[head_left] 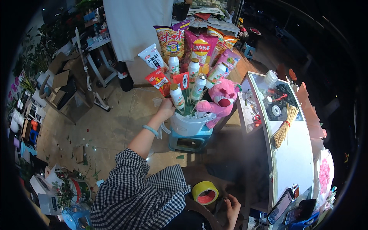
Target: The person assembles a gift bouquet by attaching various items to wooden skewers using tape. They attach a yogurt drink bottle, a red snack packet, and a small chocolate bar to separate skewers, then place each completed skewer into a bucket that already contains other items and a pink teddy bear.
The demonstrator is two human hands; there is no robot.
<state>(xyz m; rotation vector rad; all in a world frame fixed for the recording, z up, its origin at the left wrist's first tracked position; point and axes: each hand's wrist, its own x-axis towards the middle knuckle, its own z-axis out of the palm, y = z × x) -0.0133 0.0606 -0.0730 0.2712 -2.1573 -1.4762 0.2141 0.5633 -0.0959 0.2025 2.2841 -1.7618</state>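
A white bucket (188, 124) stands on a blue stool (188, 141), filled with an upright bunch of snack packets and small bottles on sticks. My left hand (166, 109) is at its left rim, beside the front bottle (177, 97) and under a red snack packet (158, 81); its fingers look closed, their tips hidden. A pink plush bear (222, 100) leans at the bunch's right side. Down by my lap, my right hand (232, 209) has curled fingers, and whatever lies in them is not visible. Just left of it is a yellow roll of tape (205, 193).
To the right, a white-topped table (293, 153) carries a tied bundle of thin sticks (286, 124), tape rolls and red scissors (257, 120). Phones (281, 206) stand at its near end. On the left are a wooden chair (63, 96) and a potted plant (78, 189); leaf scraps dot the floor.
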